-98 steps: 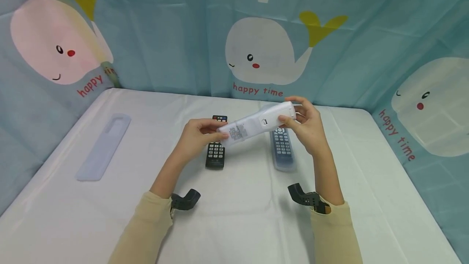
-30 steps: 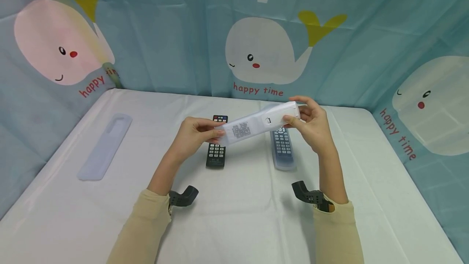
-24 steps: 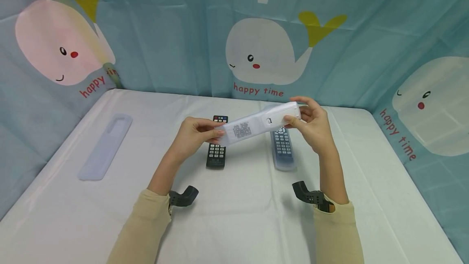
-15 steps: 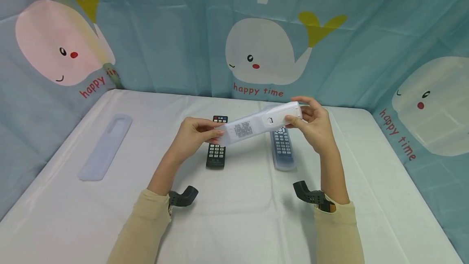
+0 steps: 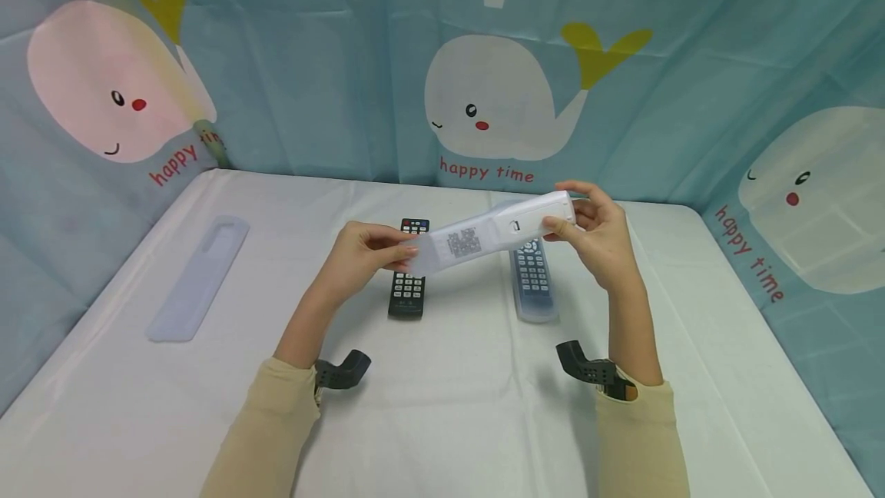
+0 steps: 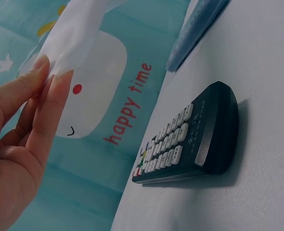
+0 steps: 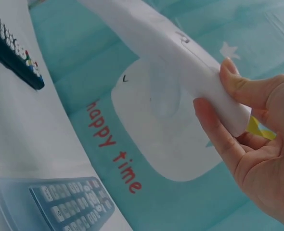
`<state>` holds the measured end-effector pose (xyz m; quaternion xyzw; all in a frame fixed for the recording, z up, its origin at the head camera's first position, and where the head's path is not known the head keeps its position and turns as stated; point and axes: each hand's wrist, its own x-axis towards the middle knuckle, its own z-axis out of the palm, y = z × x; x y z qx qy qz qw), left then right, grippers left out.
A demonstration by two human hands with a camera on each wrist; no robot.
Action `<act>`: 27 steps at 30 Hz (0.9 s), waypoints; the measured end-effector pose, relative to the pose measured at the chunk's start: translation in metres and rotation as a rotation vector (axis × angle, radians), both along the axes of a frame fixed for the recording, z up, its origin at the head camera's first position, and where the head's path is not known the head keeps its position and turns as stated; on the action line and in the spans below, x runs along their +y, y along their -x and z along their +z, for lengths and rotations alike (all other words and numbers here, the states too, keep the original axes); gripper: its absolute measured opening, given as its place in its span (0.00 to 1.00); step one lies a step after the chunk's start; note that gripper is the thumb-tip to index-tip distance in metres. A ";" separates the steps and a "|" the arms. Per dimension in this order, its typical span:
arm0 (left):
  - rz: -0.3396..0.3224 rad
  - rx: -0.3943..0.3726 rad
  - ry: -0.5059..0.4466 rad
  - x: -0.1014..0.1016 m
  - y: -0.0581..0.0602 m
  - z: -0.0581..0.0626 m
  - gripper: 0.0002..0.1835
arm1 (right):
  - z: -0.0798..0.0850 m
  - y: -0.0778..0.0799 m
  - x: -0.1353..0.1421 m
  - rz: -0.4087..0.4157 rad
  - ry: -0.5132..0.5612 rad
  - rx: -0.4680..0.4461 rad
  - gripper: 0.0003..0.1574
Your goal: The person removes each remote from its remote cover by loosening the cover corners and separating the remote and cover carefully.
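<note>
A white remote control (image 5: 546,214), back side up, is held aslant above the table, partly inside a translucent cover (image 5: 422,256). My right hand (image 5: 603,243) grips the remote's bare upper end, thumb on the battery-door side and fingers beneath. With thumb and fingertips, my left hand (image 5: 356,256) pinches the cover's loose end, which hangs past the remote. In the left wrist view that thin film (image 6: 67,57) is between the fingertips. The right wrist view shows the remote's smooth white end (image 7: 214,91) between thumb and fingers. A printed label shows through the cover.
Beneath the hands a black remote (image 5: 406,298) lies on the white-clothed table (image 5: 442,406). To its right lies a dark remote in a bluish cover (image 5: 535,287). A flat, translucent cover (image 5: 197,283) is at the left. A whale-print curtain (image 5: 311,83) stands behind.
My right hand has shifted right with the white remote, drawing it partway along the cover. More of the loose cover now shows by my left hand, which has moved slightly left.
</note>
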<state>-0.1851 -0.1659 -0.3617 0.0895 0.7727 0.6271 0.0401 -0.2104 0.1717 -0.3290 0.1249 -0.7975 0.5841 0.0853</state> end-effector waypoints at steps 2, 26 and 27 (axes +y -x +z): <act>0.001 -0.001 0.001 -0.001 0.000 0.000 0.15 | -0.001 0.000 0.001 0.000 0.000 0.001 0.33; 0.010 0.002 0.023 -0.005 0.002 -0.001 0.15 | 0.001 0.001 0.005 -0.008 0.003 0.006 0.33; 0.010 0.002 0.021 -0.006 0.002 -0.001 0.15 | 0.001 0.001 0.005 -0.009 0.004 0.007 0.33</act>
